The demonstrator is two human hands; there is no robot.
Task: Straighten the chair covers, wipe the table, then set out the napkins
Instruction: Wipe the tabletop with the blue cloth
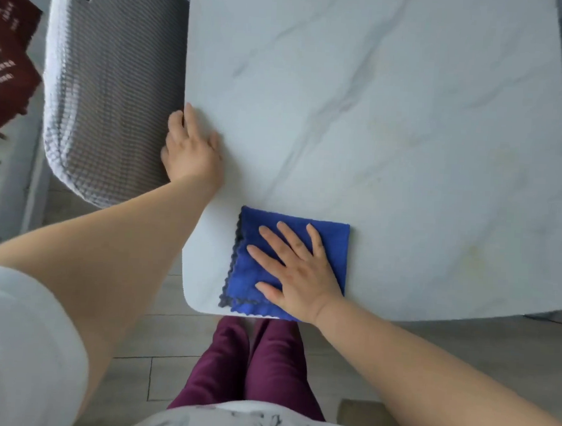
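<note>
A folded blue cloth lies on the white marble table near its front left corner. My right hand presses flat on the cloth, fingers spread and straight. At the table's left edge rests my left hand, with its fingers curling over the edge and the thumb on top. A chair with a grey waffle-textured cover stands against the table's left side, right beside my left hand.
A dark red box with white lettering sits at the far left beyond the chair. Grey wood-look floor runs below the table's front edge. My legs in maroon trousers stand at that front edge.
</note>
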